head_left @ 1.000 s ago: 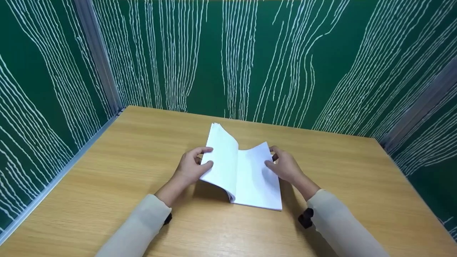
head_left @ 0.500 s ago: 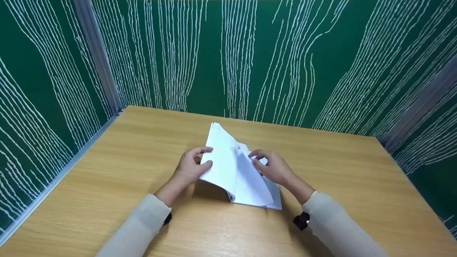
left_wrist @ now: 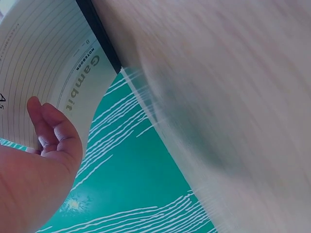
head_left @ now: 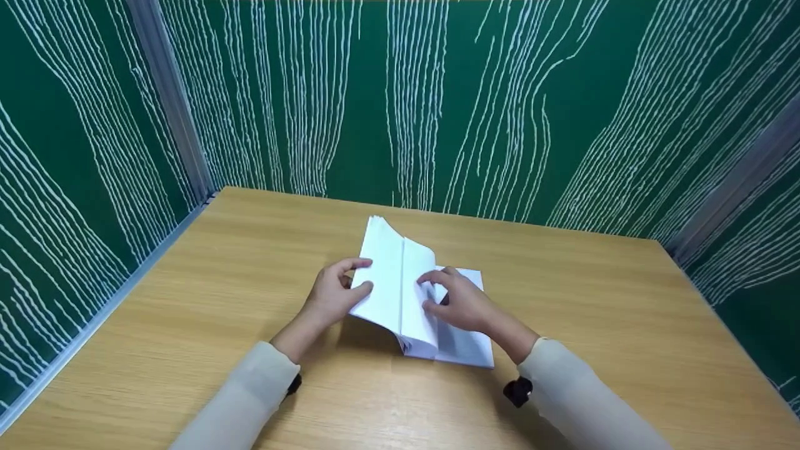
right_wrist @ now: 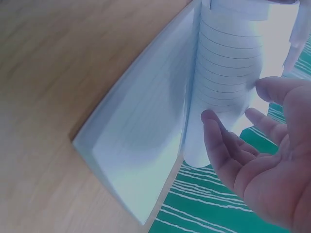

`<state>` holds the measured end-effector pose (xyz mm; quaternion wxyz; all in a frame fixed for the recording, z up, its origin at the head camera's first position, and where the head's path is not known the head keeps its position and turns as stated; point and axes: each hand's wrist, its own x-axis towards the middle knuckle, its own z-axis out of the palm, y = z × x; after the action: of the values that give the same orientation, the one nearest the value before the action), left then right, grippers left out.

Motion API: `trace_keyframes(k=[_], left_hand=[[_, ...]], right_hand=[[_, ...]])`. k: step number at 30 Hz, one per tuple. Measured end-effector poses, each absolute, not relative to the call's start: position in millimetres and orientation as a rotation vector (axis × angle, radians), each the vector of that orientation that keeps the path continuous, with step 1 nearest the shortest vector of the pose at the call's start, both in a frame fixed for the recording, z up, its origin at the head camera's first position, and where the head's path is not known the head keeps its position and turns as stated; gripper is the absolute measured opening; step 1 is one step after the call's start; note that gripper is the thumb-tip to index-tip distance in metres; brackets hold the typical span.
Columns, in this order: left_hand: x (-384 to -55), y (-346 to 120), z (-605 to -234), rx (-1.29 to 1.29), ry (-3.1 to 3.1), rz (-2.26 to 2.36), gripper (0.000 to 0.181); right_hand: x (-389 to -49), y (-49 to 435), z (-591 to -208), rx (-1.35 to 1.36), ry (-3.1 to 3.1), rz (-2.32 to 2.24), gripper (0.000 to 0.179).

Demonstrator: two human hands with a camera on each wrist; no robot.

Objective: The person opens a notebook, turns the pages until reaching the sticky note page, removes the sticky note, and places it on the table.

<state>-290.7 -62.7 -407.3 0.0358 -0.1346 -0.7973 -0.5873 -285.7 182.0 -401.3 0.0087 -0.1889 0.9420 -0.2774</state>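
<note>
A white-paged notebook (head_left: 462,347) lies open on the wooden table, its left part lifted off the surface. My left hand (head_left: 334,290) grips that raised part at its outer edge, thumb on the pages. In the left wrist view its fingers lie against the lined cover (left_wrist: 77,82), printed "Gambit NOTEBOOK". A curled leaf (head_left: 415,259) arches over from the spine toward the left pages. My right hand (head_left: 465,303), fingers spread and lightly bent, touches this leaf with its fingertips. The right wrist view shows ruled lines on the leaf (right_wrist: 228,63), above the flat right-hand page (right_wrist: 141,131).
The wooden table (head_left: 250,250) spreads out around the notebook. Green panels (head_left: 362,125) with wavy white lines stand behind and at both sides, with grey metal posts (head_left: 175,106) at the corners. A dark device (head_left: 519,392) sits at the right wrist.
My right hand has moved left from the right page's outer edge, carrying a leaf up and over toward the left pages. The left hand has kept its hold in the same place.
</note>
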Motion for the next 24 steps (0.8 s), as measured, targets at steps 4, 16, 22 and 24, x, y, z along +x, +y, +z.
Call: trace_keyframes(k=[4, 16, 22, 24], left_hand=[[-289, -63, -405, -0.407, -2.465, -1.807, 0.034], [-271, -60, -384, -0.37, -2.52, -1.777, 0.036], [-287, -59, -406, -0.311, -2.525, -1.769, 0.037], [-287, -60, -406, -0.331, -2.51, -1.79, 0.038]], right_hand=[[-284, 177, -401, -0.67, 2.917, -0.883, 0.036], [-280, 165, -401, -0.776, 2.84, -0.89, 0.033], [-279, 164, -403, -0.815, 2.805, -0.901, 0.034], [-280, 165, -403, -0.832, 2.793, -0.903, 0.034]])
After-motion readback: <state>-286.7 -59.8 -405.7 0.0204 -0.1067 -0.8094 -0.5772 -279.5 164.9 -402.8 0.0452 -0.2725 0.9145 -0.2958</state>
